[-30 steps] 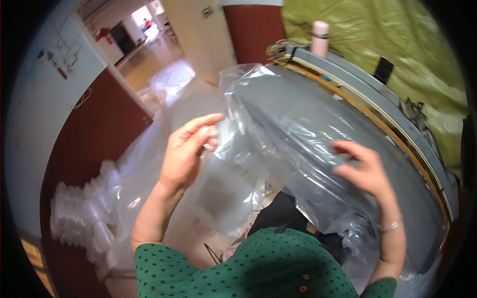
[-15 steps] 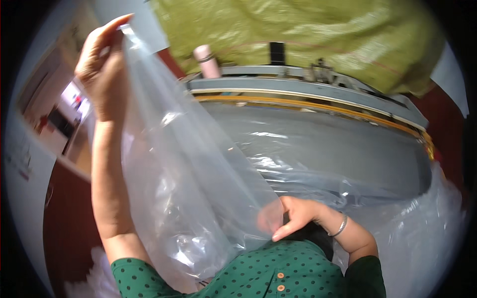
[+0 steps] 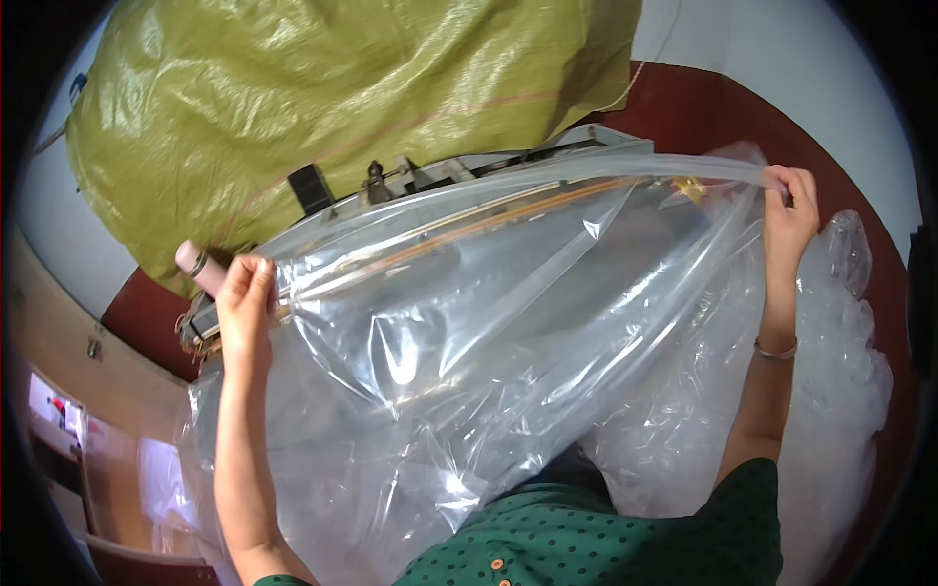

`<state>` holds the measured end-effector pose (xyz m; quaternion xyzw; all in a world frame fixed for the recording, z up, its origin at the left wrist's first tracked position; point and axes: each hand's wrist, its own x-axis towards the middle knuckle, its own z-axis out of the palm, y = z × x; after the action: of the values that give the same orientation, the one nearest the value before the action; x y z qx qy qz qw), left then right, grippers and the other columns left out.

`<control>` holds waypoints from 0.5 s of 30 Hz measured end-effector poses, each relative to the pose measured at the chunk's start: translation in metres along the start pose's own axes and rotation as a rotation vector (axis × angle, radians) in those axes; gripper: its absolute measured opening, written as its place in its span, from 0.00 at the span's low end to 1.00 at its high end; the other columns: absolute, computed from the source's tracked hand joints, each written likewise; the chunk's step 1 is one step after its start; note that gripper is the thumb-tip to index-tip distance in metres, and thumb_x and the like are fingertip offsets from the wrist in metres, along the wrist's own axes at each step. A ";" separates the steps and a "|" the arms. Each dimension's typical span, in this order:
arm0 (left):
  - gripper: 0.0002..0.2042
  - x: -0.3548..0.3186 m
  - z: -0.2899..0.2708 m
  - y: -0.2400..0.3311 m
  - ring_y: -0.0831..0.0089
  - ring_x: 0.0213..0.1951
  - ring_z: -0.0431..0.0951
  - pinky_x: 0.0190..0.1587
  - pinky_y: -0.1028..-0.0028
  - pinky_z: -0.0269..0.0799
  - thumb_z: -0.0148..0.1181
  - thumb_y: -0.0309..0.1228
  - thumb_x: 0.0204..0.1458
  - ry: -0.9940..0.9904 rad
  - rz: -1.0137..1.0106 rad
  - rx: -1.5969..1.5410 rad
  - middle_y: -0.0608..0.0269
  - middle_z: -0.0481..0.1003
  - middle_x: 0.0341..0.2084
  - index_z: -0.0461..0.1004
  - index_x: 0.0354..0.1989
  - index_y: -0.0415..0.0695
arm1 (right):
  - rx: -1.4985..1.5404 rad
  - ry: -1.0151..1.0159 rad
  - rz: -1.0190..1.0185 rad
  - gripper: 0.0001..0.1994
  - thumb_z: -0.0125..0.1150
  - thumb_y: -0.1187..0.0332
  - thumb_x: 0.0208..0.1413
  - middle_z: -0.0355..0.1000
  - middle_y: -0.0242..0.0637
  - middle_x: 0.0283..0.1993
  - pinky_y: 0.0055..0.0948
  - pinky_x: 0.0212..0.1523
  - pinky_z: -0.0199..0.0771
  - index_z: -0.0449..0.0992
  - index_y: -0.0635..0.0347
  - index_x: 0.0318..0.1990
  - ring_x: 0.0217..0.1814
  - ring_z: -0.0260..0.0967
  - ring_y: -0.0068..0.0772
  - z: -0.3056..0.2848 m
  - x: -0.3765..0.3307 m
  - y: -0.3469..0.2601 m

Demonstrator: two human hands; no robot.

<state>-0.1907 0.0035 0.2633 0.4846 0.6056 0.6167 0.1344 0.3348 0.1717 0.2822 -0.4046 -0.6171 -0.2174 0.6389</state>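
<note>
1. Clamps an edge of a clear plastic film (image 3: 396, 361) between thumb and fingers of the left hand (image 3: 242, 296).
2. Pinches another part of that edge with thumb and fingers of the right hand (image 3: 791, 210).
3. Spreads the film between left and right fingers, with folds drooping below them.
4. Has a pink bottle (image 3: 200, 269) just beside the left fingers.
5. Faces a yellow-green tarp (image 3: 391, 68), beyond and above the fingers.

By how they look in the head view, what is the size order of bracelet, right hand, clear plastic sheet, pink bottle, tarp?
1. Clear plastic sheet and tarp: order unsure, the sheet is nearer the camera.
2. Right hand
3. Pink bottle
4. Bracelet
</note>
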 end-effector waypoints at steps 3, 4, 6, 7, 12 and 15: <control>0.10 -0.006 0.001 -0.064 0.87 0.20 0.54 0.22 0.83 0.49 0.52 0.33 0.55 -0.102 -0.042 0.171 0.78 0.59 0.16 0.66 0.22 0.45 | 0.007 0.076 -0.298 0.07 0.53 0.82 0.41 0.70 0.34 0.34 0.30 0.41 0.66 0.74 0.59 0.26 0.40 0.67 0.33 0.015 -0.024 -0.002; 0.11 -0.011 0.005 -0.089 0.87 0.21 0.54 0.23 0.82 0.51 0.53 0.32 0.53 -0.128 -0.160 0.256 0.78 0.59 0.16 0.66 0.19 0.45 | -0.102 -0.067 -0.339 0.05 0.54 0.80 0.40 0.70 0.35 0.36 0.35 0.45 0.64 0.74 0.58 0.25 0.44 0.67 0.35 0.029 -0.059 0.020; 0.09 -0.027 -0.004 -0.151 0.86 0.21 0.58 0.23 0.82 0.54 0.55 0.29 0.50 -0.334 -0.230 0.231 0.76 0.62 0.16 0.67 0.19 0.45 | -0.132 -0.591 -0.285 0.03 0.55 0.76 0.41 0.72 0.35 0.41 0.40 0.52 0.59 0.74 0.56 0.24 0.50 0.65 0.37 0.055 -0.128 0.068; 0.08 -0.040 0.001 -0.157 0.86 0.20 0.59 0.22 0.82 0.55 0.56 0.28 0.50 -0.344 -0.389 0.288 0.75 0.63 0.15 0.68 0.19 0.43 | -0.265 -0.851 -0.301 0.09 0.52 0.79 0.41 0.72 0.38 0.44 0.41 0.54 0.57 0.76 0.57 0.30 0.54 0.64 0.39 0.060 -0.162 0.079; 0.08 -0.062 0.000 -0.171 0.87 0.19 0.57 0.21 0.82 0.53 0.55 0.27 0.50 -0.220 -0.310 0.319 0.76 0.62 0.14 0.68 0.21 0.40 | 0.275 -0.949 0.207 0.21 0.51 0.80 0.39 0.68 0.42 0.50 0.36 0.57 0.59 0.73 0.60 0.46 0.57 0.61 0.43 0.066 -0.180 0.098; 0.08 -0.065 0.001 -0.180 0.87 0.19 0.56 0.21 0.82 0.52 0.55 0.26 0.51 -0.127 -0.292 0.343 0.76 0.62 0.14 0.67 0.21 0.41 | 0.552 -0.880 0.576 0.19 0.57 0.76 0.41 0.69 0.43 0.50 0.32 0.56 0.61 0.73 0.62 0.46 0.56 0.62 0.41 0.072 -0.165 0.110</control>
<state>-0.2337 -0.0027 0.0768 0.4451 0.7557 0.4471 0.1757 0.3527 0.2553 0.0897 -0.4268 -0.7229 0.3216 0.4379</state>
